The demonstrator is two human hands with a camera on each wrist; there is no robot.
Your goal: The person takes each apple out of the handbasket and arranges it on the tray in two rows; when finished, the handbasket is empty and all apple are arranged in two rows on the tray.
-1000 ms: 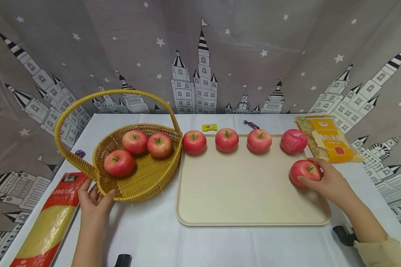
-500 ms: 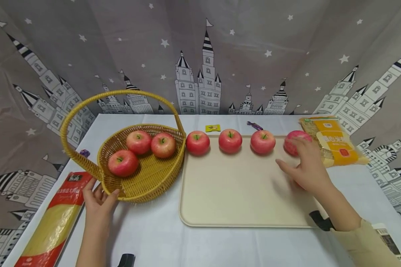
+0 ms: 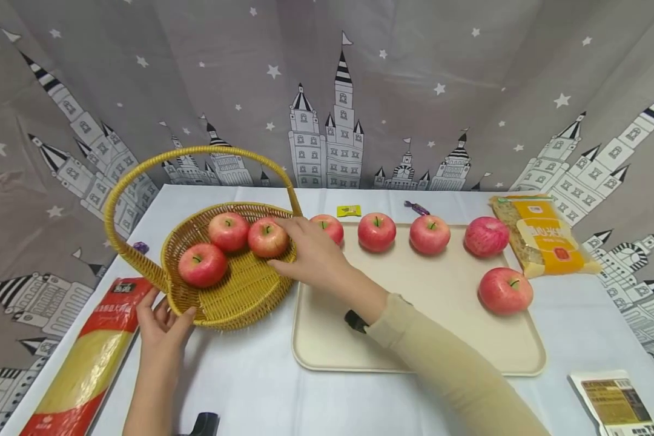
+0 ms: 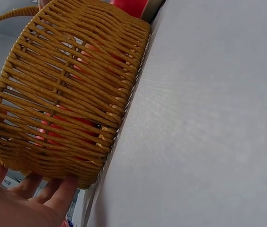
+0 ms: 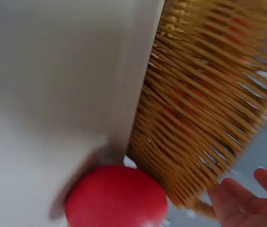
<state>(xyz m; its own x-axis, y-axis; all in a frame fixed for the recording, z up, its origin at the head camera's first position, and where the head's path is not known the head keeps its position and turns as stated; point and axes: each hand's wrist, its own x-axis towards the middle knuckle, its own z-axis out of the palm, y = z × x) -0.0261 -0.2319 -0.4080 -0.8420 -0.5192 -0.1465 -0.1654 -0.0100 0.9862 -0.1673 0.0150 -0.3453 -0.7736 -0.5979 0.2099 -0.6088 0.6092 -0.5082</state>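
Note:
A yellow woven basket [image 3: 242, 293] with a tall arched handle holds three red apples [image 3: 202, 265]. My left hand [image 3: 163, 333] grips its near-left rim, thumb over the edge and fingers against the outside in the left wrist view. At the basket's right rim is my right hand [image 3: 318, 254], fingers loosely spread beside the rightmost apple in the basket [image 3: 267, 238]. Whether it touches that apple is unclear. The right wrist view shows these fingers [image 5: 240, 194] bare, near the rim. On the beige tray [image 3: 436, 275] lie several more apples [image 3: 505, 291]; my right hand partly hides the leftmost.
A red-and-yellow noodle packet [image 3: 87, 351] lies at left, an orange-and-clear food bag [image 3: 547, 236] at far right. A yellow candy [image 3: 349, 211] and purple candies [image 3: 416, 208] dot the table. A brown-and-white packet [image 3: 616, 402] lies at front right. Behind hangs a grey castle-print curtain [image 3: 441, 60].
My right hand has let go of the apple on the tray's right side and swung left across the tray to the basket. My left hand has stayed on the basket.

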